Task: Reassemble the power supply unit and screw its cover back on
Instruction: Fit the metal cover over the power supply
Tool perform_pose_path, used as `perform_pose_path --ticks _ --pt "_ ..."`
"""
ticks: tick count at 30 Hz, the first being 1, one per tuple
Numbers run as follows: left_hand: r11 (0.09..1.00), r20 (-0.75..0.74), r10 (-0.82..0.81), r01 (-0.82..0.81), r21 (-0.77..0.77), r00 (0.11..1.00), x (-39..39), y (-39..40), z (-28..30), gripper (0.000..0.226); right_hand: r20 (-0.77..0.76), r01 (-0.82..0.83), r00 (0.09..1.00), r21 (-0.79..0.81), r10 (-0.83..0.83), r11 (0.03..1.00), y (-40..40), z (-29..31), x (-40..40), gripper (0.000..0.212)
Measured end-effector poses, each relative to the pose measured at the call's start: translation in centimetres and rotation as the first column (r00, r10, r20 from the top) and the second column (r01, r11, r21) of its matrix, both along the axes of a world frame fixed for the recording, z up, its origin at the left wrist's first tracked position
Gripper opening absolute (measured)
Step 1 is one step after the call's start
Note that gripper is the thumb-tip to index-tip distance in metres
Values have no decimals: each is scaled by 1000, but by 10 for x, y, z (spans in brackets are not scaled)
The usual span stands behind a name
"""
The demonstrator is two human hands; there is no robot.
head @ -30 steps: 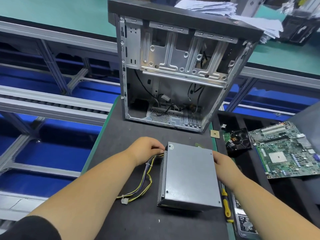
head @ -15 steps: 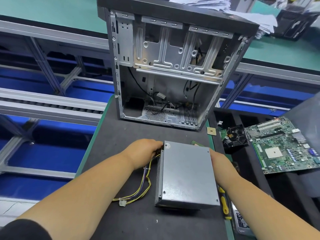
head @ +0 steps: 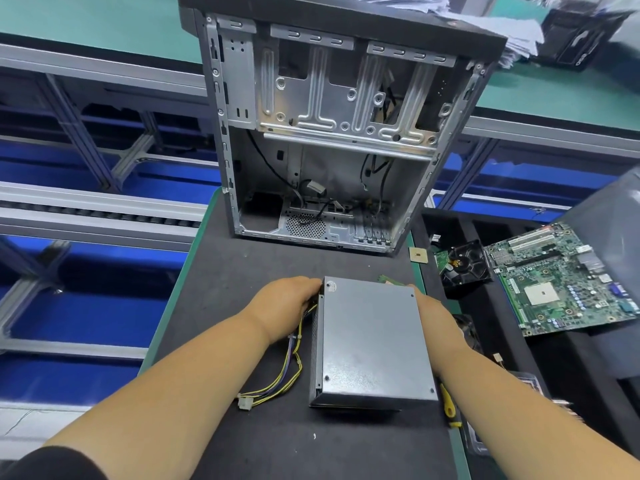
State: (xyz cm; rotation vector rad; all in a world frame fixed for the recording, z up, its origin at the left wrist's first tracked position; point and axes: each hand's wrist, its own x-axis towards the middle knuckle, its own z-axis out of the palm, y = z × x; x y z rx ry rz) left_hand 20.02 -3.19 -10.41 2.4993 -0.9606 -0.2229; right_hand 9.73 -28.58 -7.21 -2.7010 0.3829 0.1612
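Hands bracket the power supply unit (head: 372,341) lying flat on the tabletop (head: 242,271): my left hand (head: 291,304) curls on its far left corner above the wire harness (head: 284,372), my right hand (head: 436,317) presses its right side, fingers hidden. I should seat the cover squarely, keep wires unpinched, then reach for the screwdriver (head: 449,407).

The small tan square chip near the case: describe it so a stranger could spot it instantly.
Start at the open computer case standing at the back of the dark mat. Go to its front right corner, by the mat's green edge. The small tan square chip lies flat there, left of the black fan, the only plain beige tile among green boards.
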Motion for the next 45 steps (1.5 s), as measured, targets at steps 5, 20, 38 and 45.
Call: perform_pose_path --ticks 5,20,38,45 --pt "999 2 27 -27 -26 1000 -3 -3 -2 50 -22 15 1000 7 -15 1000 0 -3 1 27" --pt "945 -431 159 -263 -193 888 1 11 12 19 50 -209 978 176 204 962 -9 88 1 73" --pt "983 -185 67 -97 -159 980 3 2 8 16 -530 -643 705 -199 471 739 79 97 -6 155" --pt "995 -89 22 -31 -100 996 3 2 7 15 -529 -649 708 -225 469 726 80 98 -7 154"
